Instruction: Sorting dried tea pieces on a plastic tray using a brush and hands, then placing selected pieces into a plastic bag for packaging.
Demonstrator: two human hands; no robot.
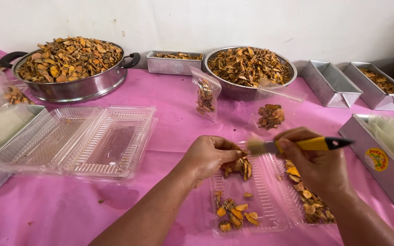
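Low in the frame's centre, the left hand (208,157) pinches dried orange-brown root slices (239,166) over an open clear plastic clamshell tray (263,196); the right hand (318,166) grips a yellow-handled brush (297,145).

Bare pink table cover (46,214) at lower left leaves room to pass; the stacked clear trays (87,141) at centre left and the upright bag (206,93) block the middle.

Both forearms reached inward, the left hand (208,157) pinching with curled fingers, the right hand (313,166) clenched in a fist.
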